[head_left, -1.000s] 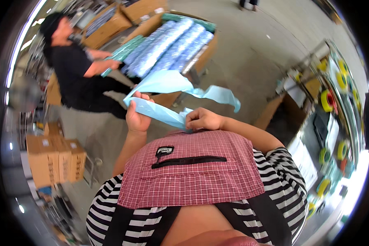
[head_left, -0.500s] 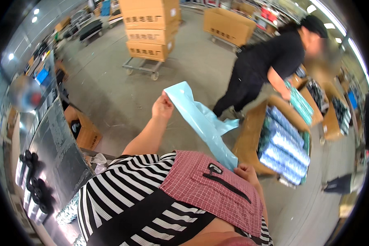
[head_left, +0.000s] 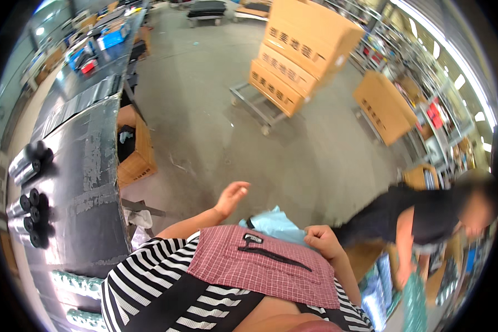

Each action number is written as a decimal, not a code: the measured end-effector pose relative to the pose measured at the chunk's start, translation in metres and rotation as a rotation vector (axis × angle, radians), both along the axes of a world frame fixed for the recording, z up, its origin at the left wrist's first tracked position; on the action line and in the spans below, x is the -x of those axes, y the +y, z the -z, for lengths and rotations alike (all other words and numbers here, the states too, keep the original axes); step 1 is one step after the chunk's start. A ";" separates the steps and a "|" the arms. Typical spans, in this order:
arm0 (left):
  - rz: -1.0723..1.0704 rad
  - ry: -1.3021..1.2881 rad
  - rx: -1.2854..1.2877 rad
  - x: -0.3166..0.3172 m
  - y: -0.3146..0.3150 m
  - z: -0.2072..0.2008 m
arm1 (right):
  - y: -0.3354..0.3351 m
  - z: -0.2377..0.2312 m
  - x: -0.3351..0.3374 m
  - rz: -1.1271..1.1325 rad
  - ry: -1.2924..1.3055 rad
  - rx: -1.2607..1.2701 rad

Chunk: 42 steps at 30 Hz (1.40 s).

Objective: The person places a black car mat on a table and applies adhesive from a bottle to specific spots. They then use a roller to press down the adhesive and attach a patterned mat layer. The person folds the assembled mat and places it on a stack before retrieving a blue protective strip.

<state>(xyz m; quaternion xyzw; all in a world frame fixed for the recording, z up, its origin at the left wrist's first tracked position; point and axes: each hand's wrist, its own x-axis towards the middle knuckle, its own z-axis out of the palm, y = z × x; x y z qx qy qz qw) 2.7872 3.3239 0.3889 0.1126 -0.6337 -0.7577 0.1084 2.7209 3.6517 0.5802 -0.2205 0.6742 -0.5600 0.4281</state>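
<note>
A light blue plastic bag (head_left: 274,222) hangs bunched in front of my apron (head_left: 265,265), its lower part hidden behind the apron. My right hand (head_left: 323,242) is closed on the right edge of the bag. Off to the left and a little above the bag, my left hand (head_left: 232,198) holds nothing, its fingers stretched out and slightly apart. Between that hand and the bag there is a visible gap.
At left, a dark worktable (head_left: 88,216) bears black rolls (head_left: 30,205) and wrapped green rolls (head_left: 77,283). A co-worker (head_left: 426,216) bends over boxes at right, holding a green wrapped roll (head_left: 415,299). Stacked cartons (head_left: 285,72) stand on a trolley (head_left: 254,108) ahead.
My left hand has let go of the bag, which was stretched between both hands and now hangs bunched from my right. My view has swung left. The co-worker now has a green roll.
</note>
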 end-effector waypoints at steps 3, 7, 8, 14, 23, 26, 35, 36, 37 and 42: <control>0.595 0.251 -0.117 0.066 -0.042 -0.045 | -0.084 0.004 0.085 -0.216 0.202 0.015; 0.798 0.035 -0.103 0.134 -0.113 -0.090 | -0.218 0.006 0.196 -0.198 0.304 0.026; 0.777 -0.041 -0.087 0.136 -0.140 -0.096 | -0.252 0.010 0.222 -0.203 0.352 0.050; 0.373 -0.216 0.084 0.129 -0.305 -0.125 | -0.454 -0.008 0.321 -0.617 0.478 0.035; 0.059 -0.628 0.354 0.147 -0.514 -0.105 | -0.688 -0.008 0.447 -0.591 0.620 0.060; 0.059 -0.697 0.434 0.195 -0.602 -0.106 | -0.734 -0.012 0.512 -0.446 0.910 -0.002; 0.396 -0.614 0.737 0.387 -0.846 -0.139 | -0.744 -0.039 0.703 0.298 0.941 -0.323; 0.394 -0.600 0.788 0.395 -0.867 -0.125 | -0.748 -0.032 0.730 0.313 1.096 -0.436; 0.386 -0.597 0.791 0.406 -0.892 -0.115 | -0.753 -0.017 0.759 0.379 1.139 -0.391; 0.278 -0.726 0.755 0.447 -1.001 -0.082 | -0.885 0.012 0.899 0.369 1.206 -0.277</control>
